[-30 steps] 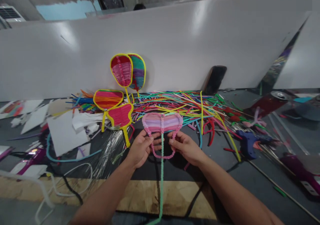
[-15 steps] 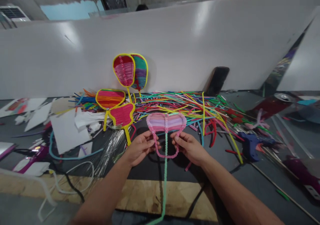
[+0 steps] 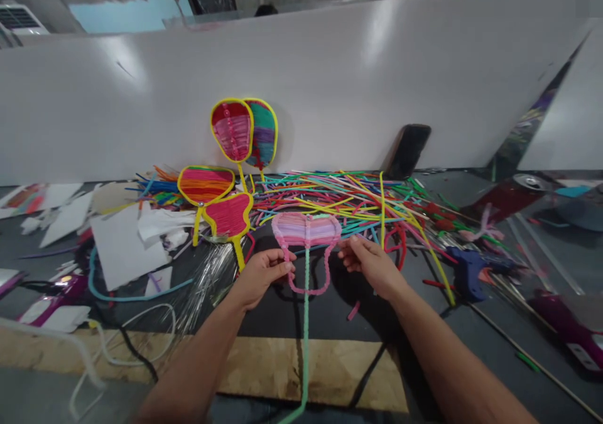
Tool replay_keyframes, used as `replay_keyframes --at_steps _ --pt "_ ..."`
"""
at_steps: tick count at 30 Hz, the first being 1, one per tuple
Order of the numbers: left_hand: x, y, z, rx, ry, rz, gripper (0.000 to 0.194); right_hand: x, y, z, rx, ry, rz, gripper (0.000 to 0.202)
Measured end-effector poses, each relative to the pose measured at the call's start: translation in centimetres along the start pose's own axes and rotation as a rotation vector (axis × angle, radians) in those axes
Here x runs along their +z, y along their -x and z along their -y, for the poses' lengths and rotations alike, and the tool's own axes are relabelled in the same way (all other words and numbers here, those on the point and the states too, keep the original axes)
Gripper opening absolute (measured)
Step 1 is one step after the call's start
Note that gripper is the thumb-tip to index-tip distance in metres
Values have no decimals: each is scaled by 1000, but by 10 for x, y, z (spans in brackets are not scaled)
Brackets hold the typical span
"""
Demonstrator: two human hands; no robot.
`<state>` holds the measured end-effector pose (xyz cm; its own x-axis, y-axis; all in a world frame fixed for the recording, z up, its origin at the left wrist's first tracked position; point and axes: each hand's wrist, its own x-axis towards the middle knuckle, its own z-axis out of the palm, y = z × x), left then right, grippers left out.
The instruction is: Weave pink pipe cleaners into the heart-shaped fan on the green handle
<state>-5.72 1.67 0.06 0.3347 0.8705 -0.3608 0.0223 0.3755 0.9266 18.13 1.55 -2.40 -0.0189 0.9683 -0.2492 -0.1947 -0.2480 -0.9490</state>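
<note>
A fan made of pipe cleaners point(image 3: 307, 229) is held above the dark table. Its frame is pink, its upper part is filled with pink and lilac rows, and its lower part is an open loop. A mint-green stem point(image 3: 306, 342) runs down its middle and bends near the bottom of the view. My left hand point(image 3: 264, 276) pinches the left side of the frame between thumb and fingers. Just off the right side of the frame is my right hand point(image 3: 370, 264), its fingers loosely curled and apart, with nothing visible in them.
Finished fans with yellow rims, such as a pink one point(image 3: 229, 215), stand behind to the left. Loose pipe cleaners point(image 3: 320, 191) heap along the white partition point(image 3: 320, 97). A phone point(image 3: 409, 151) leans there. To the right are a blue glue gun point(image 3: 468, 273) and a can point(image 3: 511, 196).
My right hand has let go of the fan's right side and moved outward and slightly up. My left hand keeps its hold, and the fan has shifted slightly left in view.
</note>
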Motion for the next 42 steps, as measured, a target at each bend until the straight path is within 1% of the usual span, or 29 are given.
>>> replay_keyframes --at_steps 3,4,6,8,10,12,15,18,20,22,24,27,30,34,36,37,39,41,42 --pt "0 -1 1 -96 -83 85 34 -7 -2 2 -197 180 -86 36" --pt "0 -2 3 -123 -123 107 35 -6 -1 2 -269 250 -98 32" --pt "1 -3 6 -144 -209 116 34 -2 2 0 -419 416 -103 24" --pt "1 -4 9 -127 -299 101 31 8 7 -3 -579 593 -69 19" --pt "0 -4 10 -94 -374 68 31 20 13 -6 -722 749 8 20" --pt "-1 -2 9 -63 -460 27 32 33 18 -10 -794 912 81 22" --pt "-1 2 5 -3 -688 -53 34 45 22 -14 -815 1107 137 25" --pt "4 3 3 107 -973 -118 32 49 21 -17 -797 1202 170 29" --pt "8 3 4 159 -1108 -150 25 50 21 -19 -779 1231 191 29" --pt "10 2 5 158 -1166 -174 15 50 21 -20 -761 1246 195 28" --pt "11 1 6 135 -1159 -188 11 50 21 -20 -745 1254 199 26" --pt "9 1 7 112 -1081 -193 12 51 21 -21 -734 1260 204 24" --pt "6 0 7 102 -984 -177 16 52 21 -21 -738 1265 206 23" --pt "-1 0 7 49 -867 -107 24 51 20 -21 -764 1263 209 21" --pt "-5 -1 5 63 -844 -121 27 47 19 -20 -778 1229 210 21" --pt "-7 -2 4 117 -867 -157 27 45 19 -19 -786 1205 203 22" --pt "-11 -4 3 308 -978 -235 24 43 20 -17 -810 1169 185 24" --pt "-14 -6 4 492 -1116 -251 25 44 25 -17 -846 1182 220 24" --pt "-15 -7 6 555 -1177 -240 28 47 29 -17 -859 1206 259 23"
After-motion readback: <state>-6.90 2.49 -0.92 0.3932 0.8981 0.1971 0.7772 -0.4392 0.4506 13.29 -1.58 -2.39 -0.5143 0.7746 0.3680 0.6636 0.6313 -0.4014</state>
